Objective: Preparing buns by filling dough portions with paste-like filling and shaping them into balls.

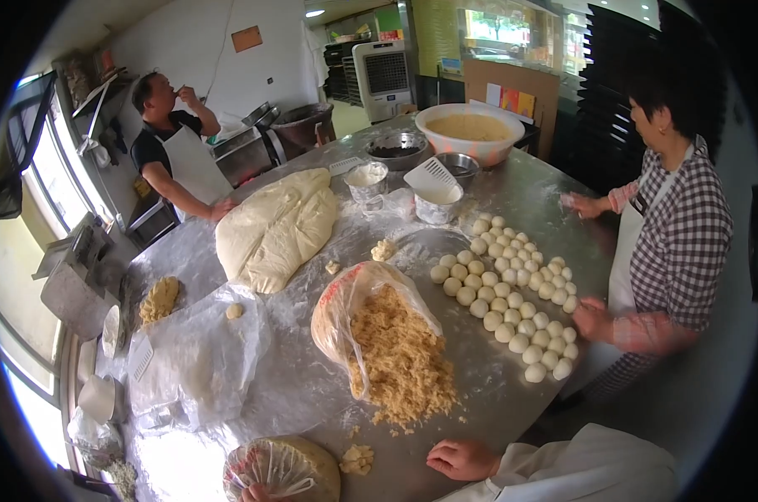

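Note:
At the bottom edge, my left hand [256,494] shows only its fingers, against a large round mass of dough [313,461] partly covered by a clear plastic bag [262,467]. Whether the fingers grip the bag cannot be told. My right hand [463,459], in a white sleeve, rests on the near edge of the steel table [391,461], fingers curled and nothing visible in them. Between the hands lies a small flat dough scrap [357,460]. Farther in, an open plastic bag [335,314] spills crumbly tan filling [404,357] onto the steel.
Rows of dough balls [501,295] sit at right beside a person in a checked top [680,232]. A large dough slab [278,226] lies near another person [184,150]. Bowls stand behind, including a large basin [470,128]. A plastic sheet [193,357] covers the left side.

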The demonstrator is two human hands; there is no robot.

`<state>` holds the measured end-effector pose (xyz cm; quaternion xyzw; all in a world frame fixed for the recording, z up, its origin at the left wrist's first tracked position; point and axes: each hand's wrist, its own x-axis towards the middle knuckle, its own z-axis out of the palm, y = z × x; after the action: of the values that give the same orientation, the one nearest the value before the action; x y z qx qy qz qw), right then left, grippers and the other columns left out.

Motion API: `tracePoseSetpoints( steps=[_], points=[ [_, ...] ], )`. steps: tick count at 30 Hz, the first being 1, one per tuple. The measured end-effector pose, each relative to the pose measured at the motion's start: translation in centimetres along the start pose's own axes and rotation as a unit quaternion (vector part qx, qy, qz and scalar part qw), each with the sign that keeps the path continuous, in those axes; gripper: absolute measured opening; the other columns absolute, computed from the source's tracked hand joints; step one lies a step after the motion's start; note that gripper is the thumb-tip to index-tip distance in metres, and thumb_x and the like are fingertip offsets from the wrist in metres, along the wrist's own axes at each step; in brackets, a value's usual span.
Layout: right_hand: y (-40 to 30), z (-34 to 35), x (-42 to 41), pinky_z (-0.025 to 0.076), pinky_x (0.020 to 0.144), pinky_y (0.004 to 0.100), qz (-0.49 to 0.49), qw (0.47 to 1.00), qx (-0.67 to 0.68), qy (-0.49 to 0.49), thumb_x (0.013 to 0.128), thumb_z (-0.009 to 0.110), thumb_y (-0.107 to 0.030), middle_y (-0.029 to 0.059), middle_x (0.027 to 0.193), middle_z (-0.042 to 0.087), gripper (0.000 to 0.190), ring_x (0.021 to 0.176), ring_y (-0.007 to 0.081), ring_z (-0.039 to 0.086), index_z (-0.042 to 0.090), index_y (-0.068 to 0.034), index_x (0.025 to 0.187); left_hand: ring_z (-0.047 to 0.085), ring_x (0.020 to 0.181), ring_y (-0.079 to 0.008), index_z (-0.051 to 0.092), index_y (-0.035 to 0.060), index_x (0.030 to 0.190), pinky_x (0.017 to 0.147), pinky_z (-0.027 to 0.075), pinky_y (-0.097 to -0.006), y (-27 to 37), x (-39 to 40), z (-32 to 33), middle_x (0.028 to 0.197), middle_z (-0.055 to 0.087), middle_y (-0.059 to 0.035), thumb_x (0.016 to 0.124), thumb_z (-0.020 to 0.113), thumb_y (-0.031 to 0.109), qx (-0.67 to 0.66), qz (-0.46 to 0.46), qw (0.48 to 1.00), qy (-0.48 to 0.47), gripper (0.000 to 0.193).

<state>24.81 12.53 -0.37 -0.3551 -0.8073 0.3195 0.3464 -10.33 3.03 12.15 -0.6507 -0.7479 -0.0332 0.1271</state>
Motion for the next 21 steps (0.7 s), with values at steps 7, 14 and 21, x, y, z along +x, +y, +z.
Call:
tracePoseSetpoints(
  steps=[7,14,21],
  points=[
    [-0.8,0.6,-0.1,0.052,0.066,0.0381,-0.013,1.000,0.012,0.024,0.090,0.068,-0.018,0.0086,0.084,0.064,0.011,0.075,0.0281,0.065,0.065,-0.008,0.085,0.058,0.099,-0.0433,0.051,0.0057,0.136,0.084,0.047,-0.0514,-0.5,-1.8,1.4,0.110,0.061,-0.0244,0.089,0.059,0.022,-0.097,-0.172,0.977,-0.081,0.050],
    [-1.0,-0.1,0.4,0.052,0.067,0.0411,-0.008,1.000,-0.028,-0.010,0.085,0.071,-0.013,0.0092,0.088,0.064,0.007,0.077,0.0304,0.064,0.064,-0.011,0.087,0.061,0.103,-0.0390,0.064,0.0048,0.110,0.085,0.049,-0.0494,-1.3,-1.8,1.9,0.110,0.063,-0.0202,0.092,0.058,0.038,-0.088,-0.233,0.937,-0.247,0.038],
    [1.1,0.4,0.1,0.053,0.061,0.0372,-0.057,0.994,-0.003,-0.091,0.083,0.072,-0.009,0.0076,0.083,0.065,0.009,0.072,0.0283,0.066,0.063,-0.011,0.085,0.053,0.056,-0.0291,0.049,0.0135,0.060,0.051,0.037,-0.0440,-1.1,-2.2,4.4,0.061,0.051,-0.0066,0.077,0.071,0.055,-0.049,-0.140,0.989,0.004,0.050]
  ],
)
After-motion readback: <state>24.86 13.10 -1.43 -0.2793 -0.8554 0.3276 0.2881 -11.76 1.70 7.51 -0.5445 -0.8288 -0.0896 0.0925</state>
